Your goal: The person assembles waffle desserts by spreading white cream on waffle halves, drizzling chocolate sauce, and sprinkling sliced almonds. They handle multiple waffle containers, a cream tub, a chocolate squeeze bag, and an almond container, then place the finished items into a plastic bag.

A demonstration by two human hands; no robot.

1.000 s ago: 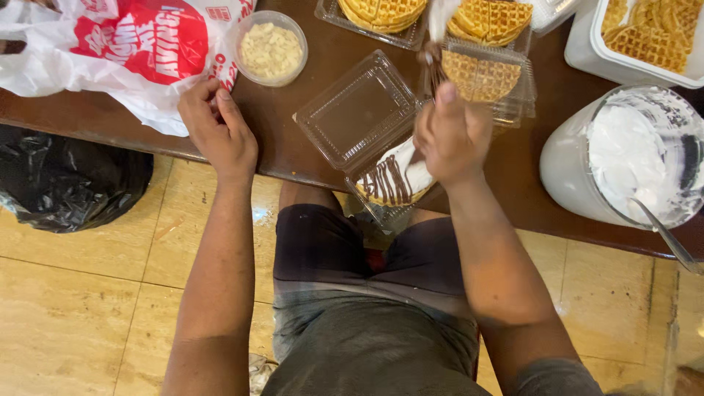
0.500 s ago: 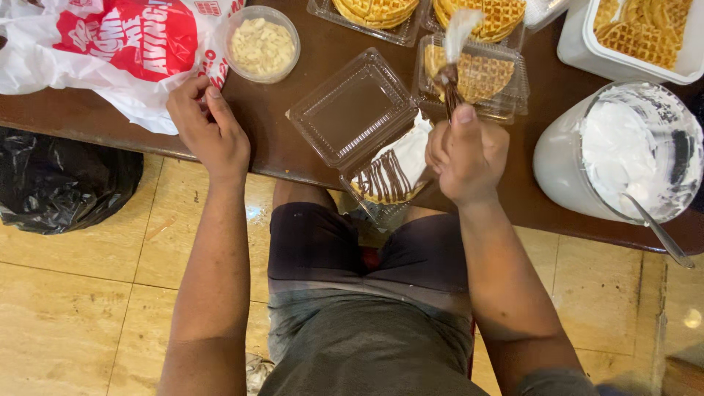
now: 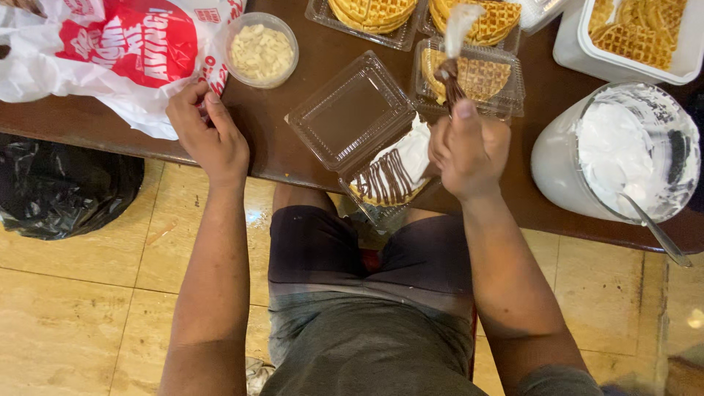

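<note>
My right hand [image 3: 468, 152] is closed around a chocolate piping bag [image 3: 453, 70] whose clear top sticks upward. Just left of it lies a waffle [image 3: 392, 172] topped with white cream and chocolate stripes, in an open clear clamshell box [image 3: 350, 111] at the table's front edge. My left hand [image 3: 207, 132] rests on the dark wooden table [image 3: 308, 51], fingers touching a white and red plastic bag [image 3: 110, 51]. A small clear cup of chopped nuts [image 3: 261, 50] stands just beyond that hand.
Several clear boxes with plain waffles [image 3: 477, 77] sit at the back. A white tub of waffles [image 3: 638, 33] is at the far right. A big jug of white cream [image 3: 623, 150] holds a spoon. A black bag [image 3: 62, 194] lies on the tiled floor.
My right hand with the piping bag has moved right, off the waffle, which now shows its chocolate stripes. My left hand has stayed by the plastic bag.
</note>
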